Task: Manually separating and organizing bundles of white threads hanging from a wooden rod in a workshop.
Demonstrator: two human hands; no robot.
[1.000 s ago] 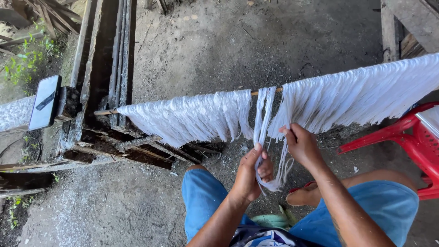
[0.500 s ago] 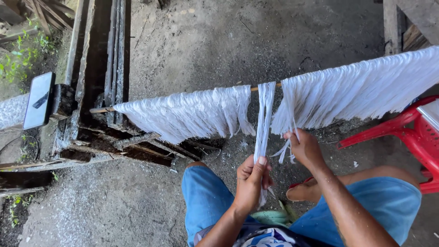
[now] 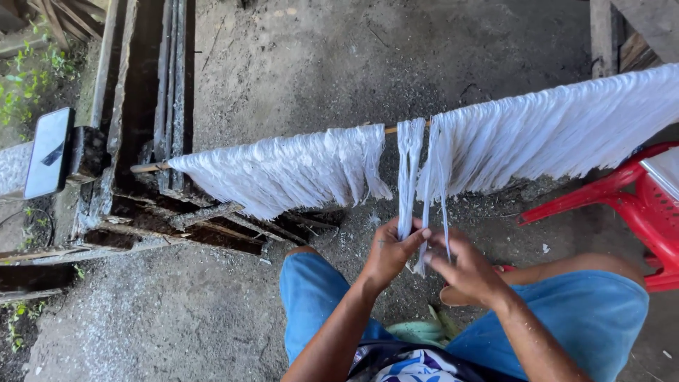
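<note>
While draped vertically from the pole (image 3: pixel 407 128), white fibre strand (image 3: pixel 408 166) pinched low by left hand (image 3: pixel 389 253); right hand (image 3: pixel 467 272) gripping neighbouring threads alongside.

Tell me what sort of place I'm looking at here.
Probably an open-air or semi-outdoor craft workspace, not a factory floor: bare dirt ground, rough wooden beams, and white fibre strands draped over a pole, with a red plastic chair alongside.
</note>
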